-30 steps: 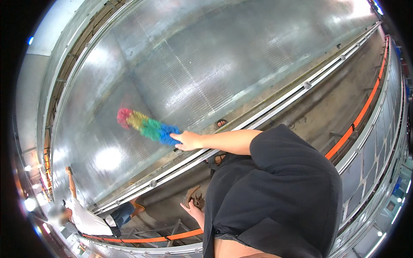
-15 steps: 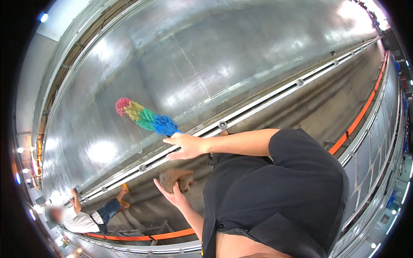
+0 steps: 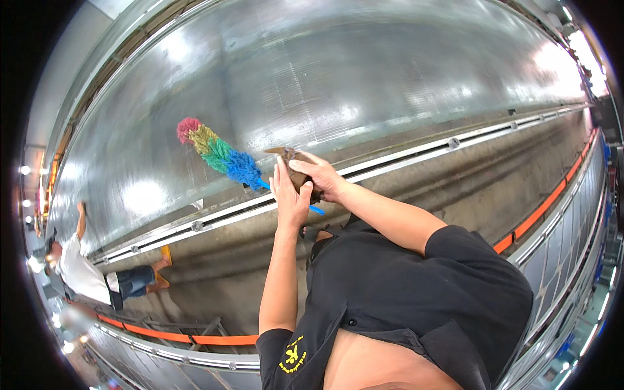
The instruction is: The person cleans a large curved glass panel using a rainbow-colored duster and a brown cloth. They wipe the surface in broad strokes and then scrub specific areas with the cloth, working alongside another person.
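Note:
Both hands are closed on a crumpled brown rag [image 3: 299,186] above the rail, near the middle of the view. My left hand [image 3: 290,200] presses it from the left, with fingers stretched upward. On the other side, my right hand [image 3: 323,177] grips the rag with its thumb toward the left hand. A fluffy duster [image 3: 224,157], banded pink, yellow, green and blue, lies on the shiny metal surface just left of the hands. Its blue handle [image 3: 317,210] runs beneath the hands and sticks out past the rail; part of it is hidden.
A broad glossy metal surface [image 3: 364,84] stretches across the far side, edged by a silver rail [image 3: 422,151]. Behind me runs an orange bar [image 3: 224,340]. At the far left, a person in a white shirt [image 3: 84,276] reaches onto the metal surface.
My right hand has let go of the duster and taken hold of the rag. My left hand has brought the rag up to the rail. The other person has reached farther over the surface.

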{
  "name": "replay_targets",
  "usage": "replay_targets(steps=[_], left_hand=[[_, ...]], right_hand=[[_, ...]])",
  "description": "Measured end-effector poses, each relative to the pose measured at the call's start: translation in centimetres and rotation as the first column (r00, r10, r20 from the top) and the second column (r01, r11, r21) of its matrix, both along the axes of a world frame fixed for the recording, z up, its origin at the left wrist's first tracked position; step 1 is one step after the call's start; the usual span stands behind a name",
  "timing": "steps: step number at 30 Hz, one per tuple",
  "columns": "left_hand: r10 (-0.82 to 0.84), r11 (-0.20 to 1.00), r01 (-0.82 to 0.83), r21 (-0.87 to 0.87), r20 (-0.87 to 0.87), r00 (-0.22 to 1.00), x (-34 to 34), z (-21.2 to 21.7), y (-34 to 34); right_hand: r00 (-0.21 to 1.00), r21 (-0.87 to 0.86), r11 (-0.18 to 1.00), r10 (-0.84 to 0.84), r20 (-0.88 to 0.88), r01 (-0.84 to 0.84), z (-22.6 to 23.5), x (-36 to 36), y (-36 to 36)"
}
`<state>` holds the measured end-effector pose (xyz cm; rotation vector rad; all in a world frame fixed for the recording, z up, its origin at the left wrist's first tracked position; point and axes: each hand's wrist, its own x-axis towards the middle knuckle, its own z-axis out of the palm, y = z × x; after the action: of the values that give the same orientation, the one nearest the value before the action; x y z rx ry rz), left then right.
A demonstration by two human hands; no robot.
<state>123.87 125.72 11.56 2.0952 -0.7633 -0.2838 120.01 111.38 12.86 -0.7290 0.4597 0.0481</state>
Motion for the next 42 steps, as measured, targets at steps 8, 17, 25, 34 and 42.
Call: replay_targets(steps=[8, 17, 25, 34, 42], left_hand=[[0.583, 0.729, -0.672, -0.127, -0.400, 0.707, -6.6, -7.3, 4.5], [0.835, 0.210, -0.824, 0.527, -0.535, -0.129, -26.3, -14.8, 16.8], [0.887, 0.199, -0.843, 0.500, -0.458, -0.063, -20.1, -13.1, 19.3], [0.803, 0.568, -0.634, 0.525, -0.523, 0.286, -13.5, -12.5, 19.3], [0.800, 0.544, -0.584, 0.603, -0.582, 0.145, -13.6, -16.6, 22.3]], right_hand=[[0.951, -0.965, 0.263, -0.300, -0.073, 0.009, -4.0, -2.9, -22.4], [0.852, -0.847, -0.456, -0.524, 0.007, -0.273, -17.1, -1.8, -27.9], [0.987, -0.969, -0.240, 0.137, -0.089, -0.054, -12.8, 19.0, -2.7], [0.993, -0.943, -0.328, -0.112, -0.026, -0.061, -13.5, 13.2, -19.8], [0.298, -0.808, -0.181, -0.954, 0.007, -0.560, -16.6, -4.7, -40.0]])
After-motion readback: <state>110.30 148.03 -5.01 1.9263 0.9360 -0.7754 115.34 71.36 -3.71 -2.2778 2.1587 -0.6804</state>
